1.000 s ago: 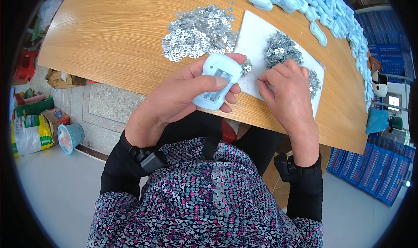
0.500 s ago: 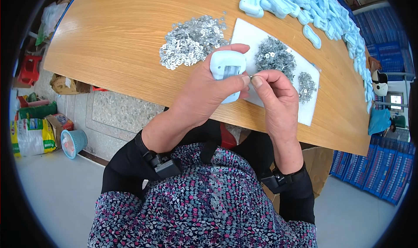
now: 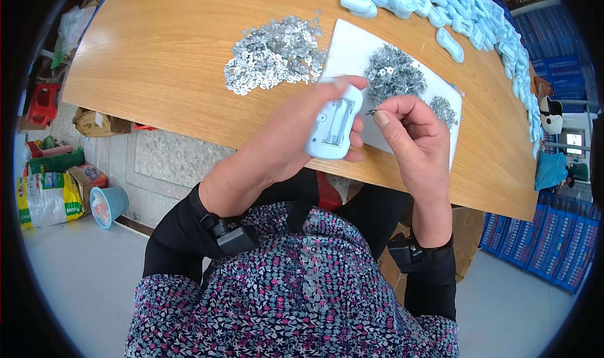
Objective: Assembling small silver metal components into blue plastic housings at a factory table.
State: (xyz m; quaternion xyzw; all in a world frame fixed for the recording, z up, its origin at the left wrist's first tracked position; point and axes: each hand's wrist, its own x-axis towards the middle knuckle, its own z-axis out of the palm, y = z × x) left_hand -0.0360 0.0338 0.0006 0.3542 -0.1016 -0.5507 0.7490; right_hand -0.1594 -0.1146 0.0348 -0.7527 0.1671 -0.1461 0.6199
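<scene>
A light blue plastic battery housing rests in my left hand, its open compartment facing up with metal springs showing inside. My fingers wrap around its far and right sides. Just right of it, my right hand pinches a small metal spring contact between thumb and forefinger, apart from the housing. Beyond my right hand a heap of metal spring contacts lies on a white foam sheet. A smaller heap of metal pieces sits on the sheet's right part, partly behind my fingers.
A pile of flat silver metal plates lies on the wooden table to the left. Many more light blue housings are heaped along the far right. Blue crates stand right of the table; a blue basket is on the floor at left.
The housing has turned in my left hand so its compartment shows more fully. My right hand has drawn away to the right with the contact, so the hands are apart.
</scene>
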